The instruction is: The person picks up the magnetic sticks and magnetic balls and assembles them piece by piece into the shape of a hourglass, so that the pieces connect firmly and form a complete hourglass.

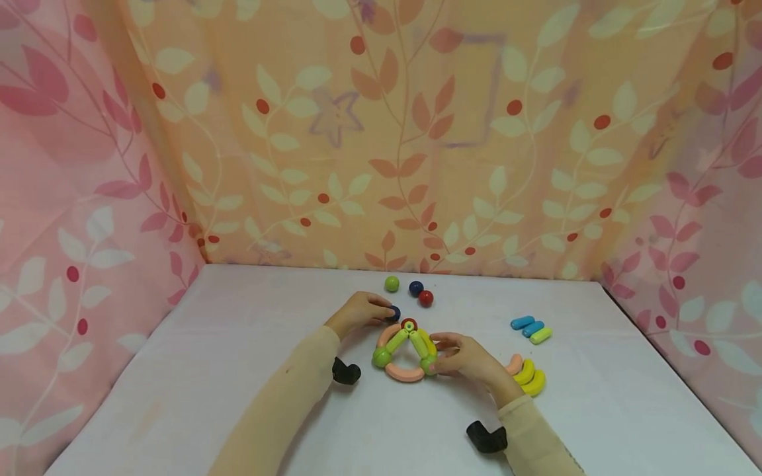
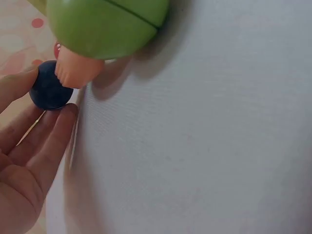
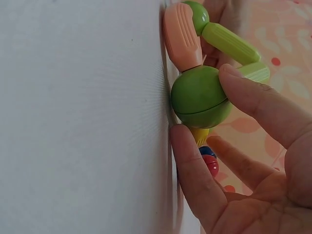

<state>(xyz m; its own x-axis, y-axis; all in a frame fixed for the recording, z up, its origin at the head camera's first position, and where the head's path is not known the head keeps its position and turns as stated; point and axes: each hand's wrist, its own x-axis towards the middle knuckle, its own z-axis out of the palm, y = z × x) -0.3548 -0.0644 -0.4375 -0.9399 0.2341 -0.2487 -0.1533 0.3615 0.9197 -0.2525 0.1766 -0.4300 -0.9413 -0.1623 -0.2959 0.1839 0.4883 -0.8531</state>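
A structure of magnetic balls and rods stands in the middle of the table. Two green balls [image 1: 381,357] form its near corners, joined by an orange curved rod [image 1: 405,374]. Light green rods [image 1: 397,340] lean up to a round red-rimmed piece [image 1: 409,325]. My left hand [image 1: 360,311] pinches a dark blue ball [image 2: 48,87] behind the structure, close to the end of another orange curved rod [image 2: 78,68]. My right hand [image 1: 467,360] holds the right green ball [image 3: 200,95] between thumb and fingers. A yellow curved rod [image 1: 428,339] runs back from that ball.
Behind the structure lie a green ball [image 1: 391,283], a blue ball [image 1: 416,288] and a red ball [image 1: 425,299]. Short blue and green rods [image 1: 532,328] rest at the right, with yellow and orange curved rods [image 1: 534,382] nearer. Patterned curtains [image 1: 381,165] enclose the white table [image 1: 178,396].
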